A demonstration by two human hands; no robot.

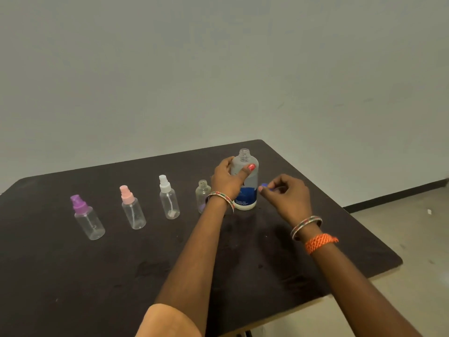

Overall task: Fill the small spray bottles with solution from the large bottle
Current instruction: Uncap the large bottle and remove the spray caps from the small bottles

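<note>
On the dark table, right of centre: large bottle (245,181) stands upright, neck open, no cap on it.
Left hand: left hand (229,177) is wrapped round the upper body of the large bottle, thumb across the front, fingers round the far side; firm hold, bottle resting on the table (73,276).
Right hand: right hand (285,193) hovers just beside the bottle on its right, fingertips pinched on a small blue cap (264,185); wrist raised off the table.
Open small bottle: one small bottle (202,195) stands just left of the large bottle with no sprayer on; partly hidden by the left wrist. A purple tint shows near its base; cannot tell what it is.
Capped small bottles: three more in a row to the left, with white sprayer (168,198), pink sprayer (132,207) and purple sprayer (88,218); all upright, well apart, all look empty.
Progress (judgement): early. Large bottle appears opened and one small bottle is ready to receive; no liquid visible in any small bottle.
Remaining (judgement): set the cap aside, pour into the open bottle, refit its sprayer, then repeat for the other three.
Risk (judgement): narrow necks, no funnel in view; spilling is likely if tipped fast.
</note>
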